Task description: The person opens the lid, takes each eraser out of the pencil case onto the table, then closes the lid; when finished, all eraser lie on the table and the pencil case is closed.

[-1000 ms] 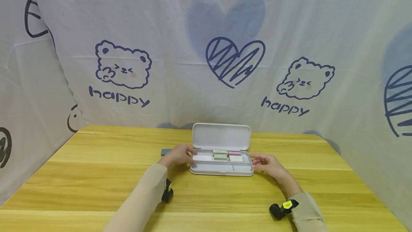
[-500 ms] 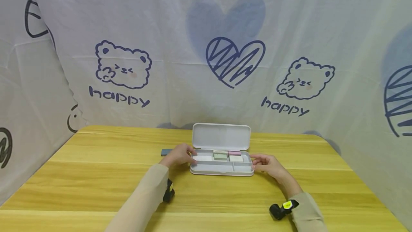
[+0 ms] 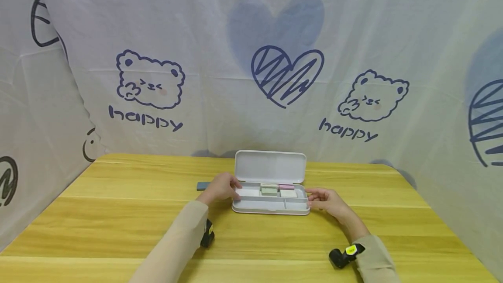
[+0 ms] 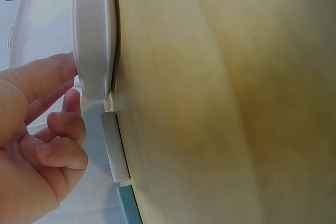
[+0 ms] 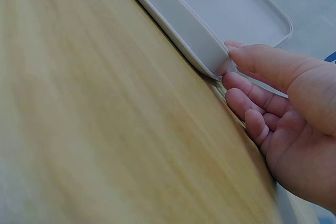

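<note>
A white pencil case (image 3: 257,205) lies on the table with its lid (image 3: 270,166) standing up at the back. In its rear compartment are small blocks, perhaps erasers: green (image 3: 269,191), white (image 3: 288,194) and pink (image 3: 286,187), among others. My left hand (image 3: 222,187) holds the left end, its thumb reaching over the wall in the left wrist view. Opposite it, my right hand (image 3: 329,201) pinches the right end; the right wrist view shows its thumb at the corner and the other fingers curled. The front compartments hold nothing visible.
Left of the case, partly behind my left hand, lies a blue block (image 3: 202,186). A grey block (image 4: 115,148) appears between it and the case in the left wrist view. A printed cloth (image 3: 220,99) hangs behind the wooden table (image 3: 251,248).
My left hand and forearm have shifted very slightly to the right, the hand a touch higher. The right hand, the case and the blocks have stayed put.
</note>
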Demonstrator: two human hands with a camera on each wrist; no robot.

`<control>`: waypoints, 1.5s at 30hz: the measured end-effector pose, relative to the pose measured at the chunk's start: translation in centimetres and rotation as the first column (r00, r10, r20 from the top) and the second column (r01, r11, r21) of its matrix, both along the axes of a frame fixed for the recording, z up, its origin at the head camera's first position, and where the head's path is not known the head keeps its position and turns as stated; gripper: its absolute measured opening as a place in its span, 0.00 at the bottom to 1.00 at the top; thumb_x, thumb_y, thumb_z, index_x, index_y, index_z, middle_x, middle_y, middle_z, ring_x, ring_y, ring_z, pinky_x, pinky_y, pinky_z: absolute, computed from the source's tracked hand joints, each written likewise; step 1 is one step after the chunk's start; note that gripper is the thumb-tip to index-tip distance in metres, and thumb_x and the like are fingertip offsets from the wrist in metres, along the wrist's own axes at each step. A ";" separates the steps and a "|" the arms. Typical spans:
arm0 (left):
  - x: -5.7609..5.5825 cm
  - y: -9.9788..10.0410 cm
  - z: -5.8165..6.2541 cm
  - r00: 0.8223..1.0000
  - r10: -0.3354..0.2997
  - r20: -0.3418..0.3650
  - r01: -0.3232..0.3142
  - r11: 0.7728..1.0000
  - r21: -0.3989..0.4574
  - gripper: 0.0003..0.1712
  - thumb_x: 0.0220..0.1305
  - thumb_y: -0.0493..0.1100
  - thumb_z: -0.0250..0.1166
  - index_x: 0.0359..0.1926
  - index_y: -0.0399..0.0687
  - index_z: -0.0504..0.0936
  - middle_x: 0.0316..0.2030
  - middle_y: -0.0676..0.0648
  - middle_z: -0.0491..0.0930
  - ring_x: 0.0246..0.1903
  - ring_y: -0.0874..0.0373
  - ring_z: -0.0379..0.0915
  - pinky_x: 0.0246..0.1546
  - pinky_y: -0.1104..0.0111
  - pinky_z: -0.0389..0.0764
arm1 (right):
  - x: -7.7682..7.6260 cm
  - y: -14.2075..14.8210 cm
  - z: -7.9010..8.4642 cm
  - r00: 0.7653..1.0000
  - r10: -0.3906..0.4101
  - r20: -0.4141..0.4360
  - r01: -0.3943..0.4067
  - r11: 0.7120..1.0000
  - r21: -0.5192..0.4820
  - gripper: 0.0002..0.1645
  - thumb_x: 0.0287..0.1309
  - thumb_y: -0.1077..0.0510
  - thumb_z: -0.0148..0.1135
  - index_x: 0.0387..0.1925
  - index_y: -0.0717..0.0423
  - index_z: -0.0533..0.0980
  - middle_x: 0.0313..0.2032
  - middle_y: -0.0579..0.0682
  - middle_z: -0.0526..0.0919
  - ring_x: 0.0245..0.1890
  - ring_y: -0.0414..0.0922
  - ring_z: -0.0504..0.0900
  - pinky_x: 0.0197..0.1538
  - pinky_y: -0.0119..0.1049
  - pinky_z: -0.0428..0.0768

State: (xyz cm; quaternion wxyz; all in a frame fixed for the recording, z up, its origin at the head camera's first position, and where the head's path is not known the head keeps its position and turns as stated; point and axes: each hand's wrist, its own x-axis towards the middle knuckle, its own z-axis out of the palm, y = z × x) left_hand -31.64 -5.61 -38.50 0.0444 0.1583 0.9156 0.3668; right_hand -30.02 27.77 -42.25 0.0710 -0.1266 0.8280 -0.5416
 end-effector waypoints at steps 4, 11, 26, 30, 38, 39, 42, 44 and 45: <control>-0.1 0.1 0.0 1.000 0.010 -0.015 -0.011 1.000 -0.016 0.11 0.39 0.32 0.72 0.28 0.40 0.81 0.22 0.50 0.71 0.24 0.57 0.64 0.28 0.69 0.69 | 0.0 0.0 0.1 1.000 0.005 -0.008 -0.005 1.000 0.001 0.29 0.50 0.63 0.63 0.52 0.73 0.67 0.32 0.50 0.77 0.27 0.40 0.71 0.25 0.27 0.67; -0.2 0.1 0.0 0.999 0.031 -0.012 -0.031 0.999 -0.025 0.11 0.39 0.32 0.72 0.28 0.41 0.81 0.26 0.49 0.75 0.27 0.57 0.67 0.33 0.66 0.71 | 0.1 -0.1 0.3 1.000 0.016 -0.010 -0.017 1.000 -0.015 0.28 0.51 0.64 0.61 0.53 0.74 0.66 0.32 0.50 0.77 0.27 0.39 0.71 0.25 0.27 0.67; -0.4 0.2 -0.2 0.999 -0.028 -0.042 0.030 0.999 0.031 0.05 0.47 0.32 0.68 0.28 0.39 0.82 0.24 0.50 0.78 0.26 0.59 0.68 0.31 0.69 0.73 | 0.0 0.0 0.1 1.000 0.018 -0.016 -0.018 1.000 -0.001 0.29 0.51 0.62 0.63 0.52 0.74 0.67 0.32 0.52 0.77 0.28 0.41 0.71 0.27 0.28 0.68; -0.3 0.2 -0.2 0.999 -0.035 -0.030 0.036 0.998 0.043 0.04 0.49 0.32 0.66 0.30 0.37 0.82 0.26 0.49 0.78 0.26 0.58 0.69 0.32 0.68 0.74 | -0.1 0.1 0.0 1.000 0.019 -0.017 -0.019 1.000 0.000 0.30 0.50 0.61 0.63 0.52 0.74 0.67 0.33 0.52 0.77 0.28 0.42 0.71 0.27 0.28 0.69; -0.4 0.3 -0.3 1.000 -0.011 -0.011 0.012 0.997 0.071 0.03 0.50 0.31 0.65 0.29 0.36 0.83 0.26 0.47 0.79 0.26 0.58 0.70 0.32 0.68 0.75 | -0.1 0.1 -0.2 0.999 0.022 -0.024 -0.022 1.000 -0.006 0.30 0.50 0.61 0.63 0.52 0.74 0.67 0.32 0.52 0.77 0.28 0.41 0.71 0.27 0.28 0.69; -0.4 0.3 -0.3 1.000 -0.007 -0.014 0.008 0.997 0.074 0.03 0.50 0.31 0.65 0.29 0.36 0.83 0.26 0.47 0.79 0.26 0.58 0.70 0.31 0.68 0.75 | -0.1 0.1 -0.2 0.999 0.022 -0.026 -0.022 1.000 -0.009 0.30 0.50 0.61 0.63 0.52 0.74 0.67 0.32 0.51 0.77 0.28 0.41 0.72 0.27 0.28 0.69; -0.5 0.3 -0.4 1.000 0.001 -0.029 0.002 0.996 0.087 0.02 0.51 0.31 0.64 0.29 0.36 0.83 0.25 0.48 0.79 0.25 0.60 0.69 0.28 0.70 0.74 | -0.1 0.0 -0.2 0.999 0.026 -0.034 -0.026 1.000 -0.012 0.29 0.50 0.61 0.63 0.52 0.74 0.67 0.32 0.51 0.77 0.28 0.40 0.72 0.27 0.28 0.69; -0.5 0.2 -0.4 0.999 0.005 -0.038 -0.001 0.995 0.099 0.03 0.52 0.32 0.64 0.29 0.36 0.83 0.25 0.48 0.79 0.24 0.60 0.68 0.27 0.71 0.72 | -0.1 0.0 -0.2 0.999 0.022 -0.036 -0.023 1.000 -0.015 0.29 0.50 0.61 0.64 0.52 0.74 0.67 0.32 0.50 0.77 0.28 0.40 0.72 0.27 0.28 0.69; -0.5 0.2 -0.4 0.999 0.005 -0.046 0.000 0.994 0.106 0.03 0.53 0.32 0.63 0.29 0.35 0.83 0.25 0.48 0.79 0.24 0.61 0.67 0.26 0.72 0.72 | -0.1 0.0 -0.2 0.999 0.021 -0.038 -0.022 1.000 -0.014 0.29 0.50 0.61 0.64 0.52 0.74 0.67 0.32 0.50 0.77 0.28 0.40 0.72 0.27 0.28 0.69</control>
